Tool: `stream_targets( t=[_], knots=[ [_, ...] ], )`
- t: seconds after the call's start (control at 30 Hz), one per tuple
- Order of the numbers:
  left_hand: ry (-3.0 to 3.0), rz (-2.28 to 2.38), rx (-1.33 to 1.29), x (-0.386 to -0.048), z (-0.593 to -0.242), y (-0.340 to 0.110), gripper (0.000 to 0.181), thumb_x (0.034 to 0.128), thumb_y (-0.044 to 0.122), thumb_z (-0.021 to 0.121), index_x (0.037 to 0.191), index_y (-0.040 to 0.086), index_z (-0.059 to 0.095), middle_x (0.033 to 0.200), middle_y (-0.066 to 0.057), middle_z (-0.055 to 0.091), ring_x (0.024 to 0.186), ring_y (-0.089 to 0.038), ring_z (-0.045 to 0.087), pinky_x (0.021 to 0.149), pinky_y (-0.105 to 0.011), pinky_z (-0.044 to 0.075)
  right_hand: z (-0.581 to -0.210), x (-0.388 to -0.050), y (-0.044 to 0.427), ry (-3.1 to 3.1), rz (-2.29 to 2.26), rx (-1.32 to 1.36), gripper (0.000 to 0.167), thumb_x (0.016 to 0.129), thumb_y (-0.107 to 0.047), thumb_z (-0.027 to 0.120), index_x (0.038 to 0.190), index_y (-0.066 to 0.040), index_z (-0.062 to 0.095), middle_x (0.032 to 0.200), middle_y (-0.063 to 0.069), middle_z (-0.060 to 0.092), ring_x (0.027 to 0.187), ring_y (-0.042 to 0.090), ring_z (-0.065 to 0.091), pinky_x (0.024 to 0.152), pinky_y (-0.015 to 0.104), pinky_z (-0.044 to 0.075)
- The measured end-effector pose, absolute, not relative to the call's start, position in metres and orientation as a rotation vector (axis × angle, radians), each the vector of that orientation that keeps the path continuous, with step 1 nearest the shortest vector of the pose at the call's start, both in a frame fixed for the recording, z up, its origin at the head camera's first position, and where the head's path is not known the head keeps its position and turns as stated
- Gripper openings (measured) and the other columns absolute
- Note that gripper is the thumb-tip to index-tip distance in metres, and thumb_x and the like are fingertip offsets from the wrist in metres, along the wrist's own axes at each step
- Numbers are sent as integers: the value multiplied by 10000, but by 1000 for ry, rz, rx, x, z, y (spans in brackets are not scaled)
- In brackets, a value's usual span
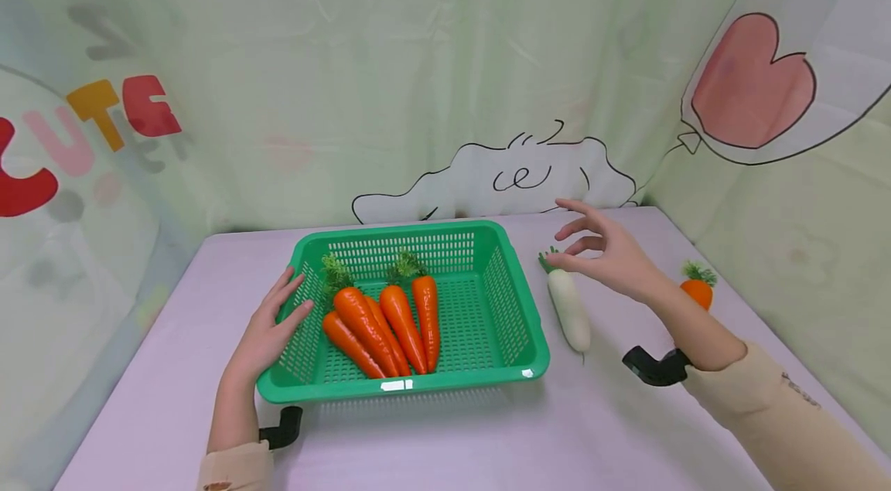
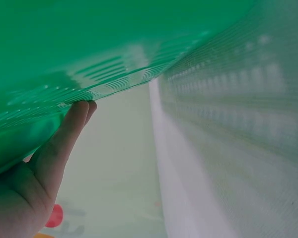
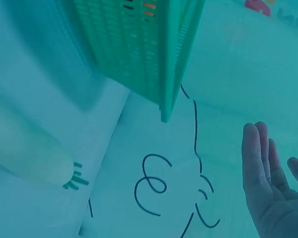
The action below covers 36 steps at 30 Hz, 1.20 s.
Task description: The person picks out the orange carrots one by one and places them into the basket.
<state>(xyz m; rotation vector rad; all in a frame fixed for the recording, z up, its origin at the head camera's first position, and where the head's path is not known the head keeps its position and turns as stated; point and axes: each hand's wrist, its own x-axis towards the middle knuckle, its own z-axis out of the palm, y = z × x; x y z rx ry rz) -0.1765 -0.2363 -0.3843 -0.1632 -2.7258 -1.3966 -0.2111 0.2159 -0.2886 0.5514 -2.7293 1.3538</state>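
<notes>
A green plastic basket (image 1: 511,309) stands on the table with several orange carrots (image 1: 400,325) lying in its left half. My left hand (image 1: 267,332) holds the basket's left rim, thumb over the edge; in the left wrist view the fingers of that hand (image 2: 54,153) lie against the outer wall. To the basket's right, a white radish (image 1: 569,313) with short green stubs lies on the table. My right hand (image 1: 605,255) hovers near its green top, fingers apart and holding nothing. The right wrist view shows that hand (image 3: 273,186) clear of the radish (image 3: 32,148).
Another carrot (image 1: 698,291) lies near the table's right edge, partly hidden behind my right forearm. A pale printed curtain (image 1: 313,89) hangs behind and beside the table (image 1: 418,452). Each wrist carries a black mount (image 1: 657,367).
</notes>
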Motion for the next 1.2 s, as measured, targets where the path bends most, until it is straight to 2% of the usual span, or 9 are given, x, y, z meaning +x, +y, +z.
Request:
stream_targets(
  t=[0.4, 0.67, 1.0, 1.2],
  knots=[
    [-2724, -1401, -158, -177, -385, -236, 571, 945, 316, 495, 1425, 68, 311, 1527, -66, 100, 1371, -355, 81, 986, -672, 147, -292, -205, 247, -2709, 1205, 480, 730, 830, -204, 683, 1438, -173, 279, 1080, 120, 549, 800, 22, 575, 654, 201, 490],
    [-2721, -1397, -159, -178, -386, -236, 570, 945, 317, 495, 1425, 71, 313, 1527, -64, 105, 1371, -354, 85, 984, -674, 150, -303, -204, 266, -2683, 1152, 441, 727, 824, -146, 684, 1428, -103, 281, 1064, 151, 544, 763, -23, 555, 635, 162, 487],
    [-2721, -1407, -156, -177, -386, -236, 573, 946, 322, 491, 1428, 71, 308, 1528, -53, 105, 1372, -349, 84, 992, -666, 148, -309, -197, 291, -2714, 1161, 358, 738, 833, -187, 679, 1441, -176, 259, 1110, 118, 504, 816, -40, 528, 641, 153, 481],
    [-2725, -1407, -150, -177, -384, -237, 572, 946, 321, 492, 1429, 77, 307, 1528, -47, 102, 1373, -347, 79, 991, -667, 146, -316, -196, 308, -2716, 1126, 303, 749, 833, -192, 678, 1450, -169, 253, 1097, 80, 498, 828, -55, 505, 630, 144, 471]
  ],
)
